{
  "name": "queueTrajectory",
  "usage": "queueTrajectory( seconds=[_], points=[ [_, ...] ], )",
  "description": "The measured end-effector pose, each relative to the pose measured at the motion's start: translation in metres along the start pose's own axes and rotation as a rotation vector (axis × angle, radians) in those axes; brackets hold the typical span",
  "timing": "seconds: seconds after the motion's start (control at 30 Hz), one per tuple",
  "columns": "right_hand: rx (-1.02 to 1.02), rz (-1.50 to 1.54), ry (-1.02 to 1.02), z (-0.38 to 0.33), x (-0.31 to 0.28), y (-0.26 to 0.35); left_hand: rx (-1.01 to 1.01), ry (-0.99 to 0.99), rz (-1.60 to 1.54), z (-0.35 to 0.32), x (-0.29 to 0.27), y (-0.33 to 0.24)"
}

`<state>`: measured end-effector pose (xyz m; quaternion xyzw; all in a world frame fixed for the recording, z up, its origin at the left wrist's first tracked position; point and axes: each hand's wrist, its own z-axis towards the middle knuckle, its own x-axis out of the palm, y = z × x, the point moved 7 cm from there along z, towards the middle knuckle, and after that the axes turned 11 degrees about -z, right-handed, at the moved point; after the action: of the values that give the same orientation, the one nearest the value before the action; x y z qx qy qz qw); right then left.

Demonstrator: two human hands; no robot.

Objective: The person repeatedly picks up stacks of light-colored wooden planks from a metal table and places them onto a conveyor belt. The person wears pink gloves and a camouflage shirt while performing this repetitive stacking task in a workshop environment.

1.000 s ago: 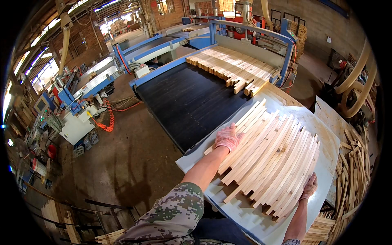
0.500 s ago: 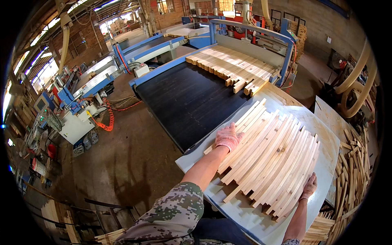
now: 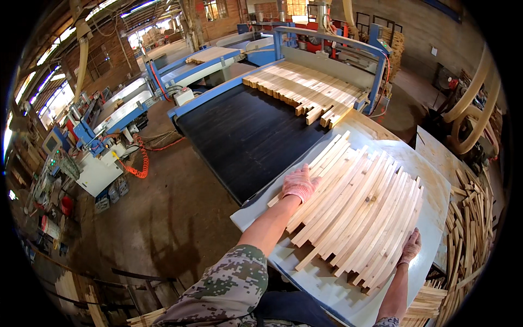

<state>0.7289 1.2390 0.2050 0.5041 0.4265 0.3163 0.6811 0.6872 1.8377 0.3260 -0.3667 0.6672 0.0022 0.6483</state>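
Note:
A row of long pale wood strips [image 3: 354,210] lies side by side on a smooth grey tabletop [image 3: 436,218], their near ends uneven. My left hand [image 3: 300,183], in a pinkish knit glove, rests against the row's left side with its fingers spread over the outer strips. Along the right edge, my right hand [image 3: 411,246] lies with fingers stretched out, touching the outermost strip. It wears a similar glove. The undersides of both hands are hidden.
Beyond the tabletop's left edge runs a black conveyor belt [image 3: 245,136], carrying another row of wood strips [image 3: 305,87] by a blue machine frame [image 3: 332,39]. Loose strips [image 3: 468,234] are heaped at right. A white machine cabinet [image 3: 98,171] with an orange coiled hose stands left.
On the far conveyor, a pale wood panel has shifted left. The view has moved slightly. My hands keep nearly the same places at both sides of the strips.

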Motion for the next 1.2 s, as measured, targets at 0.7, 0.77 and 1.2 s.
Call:
queueTrajectory(
  seconds=[0.7,0.77,1.2],
  points=[
    [0.02,-0.084,-0.007,0.0,0.0,0.001,0.016,-0.027,0.007,0.005,0.006,0.006],
    [0.026,-0.087,-0.008,0.003,-0.003,-0.003,0.02,-0.024,0.009,0.005,0.007,0.003],
    [-0.013,-0.021,0.016,-0.007,0.004,0.012,0.032,-0.05,0.011,0.001,0.002,0.005]
  ],
)
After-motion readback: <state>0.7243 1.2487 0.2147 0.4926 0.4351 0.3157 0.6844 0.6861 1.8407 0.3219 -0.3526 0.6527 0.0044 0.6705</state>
